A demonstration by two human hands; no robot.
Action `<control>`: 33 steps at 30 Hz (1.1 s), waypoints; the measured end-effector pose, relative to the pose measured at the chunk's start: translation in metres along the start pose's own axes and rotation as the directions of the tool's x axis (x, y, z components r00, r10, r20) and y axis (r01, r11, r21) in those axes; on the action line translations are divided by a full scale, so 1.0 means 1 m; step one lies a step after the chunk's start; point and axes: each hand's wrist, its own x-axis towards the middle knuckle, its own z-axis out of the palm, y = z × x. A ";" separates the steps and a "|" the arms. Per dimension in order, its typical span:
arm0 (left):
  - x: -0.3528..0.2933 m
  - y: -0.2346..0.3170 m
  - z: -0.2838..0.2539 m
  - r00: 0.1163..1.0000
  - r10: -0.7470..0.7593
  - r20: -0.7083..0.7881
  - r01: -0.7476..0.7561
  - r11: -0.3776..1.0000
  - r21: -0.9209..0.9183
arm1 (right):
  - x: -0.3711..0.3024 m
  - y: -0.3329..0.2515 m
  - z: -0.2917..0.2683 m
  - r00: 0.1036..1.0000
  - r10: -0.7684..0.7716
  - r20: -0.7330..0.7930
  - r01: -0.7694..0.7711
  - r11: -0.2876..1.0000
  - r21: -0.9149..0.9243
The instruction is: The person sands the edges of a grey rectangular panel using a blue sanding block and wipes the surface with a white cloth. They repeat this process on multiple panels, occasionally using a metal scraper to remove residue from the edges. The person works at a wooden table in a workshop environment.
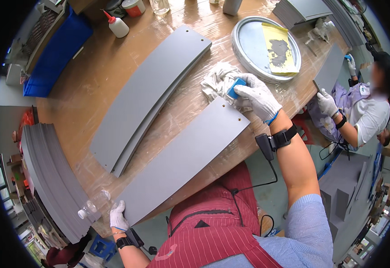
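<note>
A long flat grey panel (181,158) lies slantwise across the near side of the table, two small holes in its far right end. My left hand (119,217), in a white knit glove, grips the panel's near left end, thumb on top and the other fingers mostly hidden. Gloved as well, my right hand (258,97) pinches a small blue block (236,88) just past the panel's holed end. Right beside the block sits a crumpled white rag (218,80). Behind my panel rests a stack of grey panels (152,94), slightly fanned.
A round pail lid (244,49) carries a yellow sheet (279,51) smeared with grey paste. A red-tipped squeeze bottle (118,27) stands at the back. A plastic bottle (94,204) lies by stacked grey panels (54,174) at left. To the right, a co-worker (356,107) handles another panel.
</note>
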 end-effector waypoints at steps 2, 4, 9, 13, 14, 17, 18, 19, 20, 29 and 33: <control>0.001 -0.001 0.000 1.000 0.014 0.006 -0.014 1.000 -0.003 | 0.004 0.001 -0.012 0.983 0.070 0.172 -0.073 0.997 0.009; 0.002 -0.005 0.002 0.998 0.058 -0.005 -0.058 0.998 -0.023 | 0.008 0.009 -0.014 0.986 0.039 0.164 -0.058 0.992 0.112; 0.008 -0.027 -0.018 0.984 0.175 -0.031 -0.177 0.982 -0.070 | 0.010 0.015 -0.015 0.978 0.019 0.207 -0.082 0.950 0.300; 0.003 -0.036 -0.035 0.960 0.272 -0.066 -0.277 0.956 -0.095 | 0.012 0.013 -0.007 0.968 -0.012 0.249 -0.073 0.940 0.332; -0.003 -0.037 -0.037 0.959 0.277 -0.057 -0.282 0.952 -0.123 | 0.010 0.009 0.000 0.971 -0.025 0.236 -0.053 0.947 0.318; -0.022 -0.044 -0.047 0.957 0.282 -0.062 -0.289 0.937 -0.199 | 0.013 -0.003 0.024 0.968 -0.041 0.247 -0.061 0.919 0.390; -0.024 -0.052 -0.056 0.958 0.277 -0.079 -0.288 0.932 -0.221 | 0.017 -0.005 0.034 0.965 -0.061 0.257 -0.055 0.905 0.422; -0.024 -0.058 -0.060 0.957 0.273 -0.095 -0.288 0.926 -0.244 | 0.025 -0.009 0.046 0.939 -0.138 0.314 -0.006 0.908 0.418; -0.023 -0.063 -0.063 0.959 0.262 -0.111 -0.283 0.917 -0.279 | 0.031 -0.012 0.059 0.939 -0.156 0.306 0.039 0.934 0.356; -0.009 -0.075 -0.057 0.943 0.219 -0.249 -0.299 0.886 -0.355 | 0.097 -0.001 0.150 0.964 -0.097 0.247 0.059 0.986 0.158; -0.006 -0.074 -0.046 0.928 0.205 -0.312 -0.307 0.895 -0.324 | 0.102 -0.011 0.171 0.936 -0.323 0.138 0.351 0.854 -0.383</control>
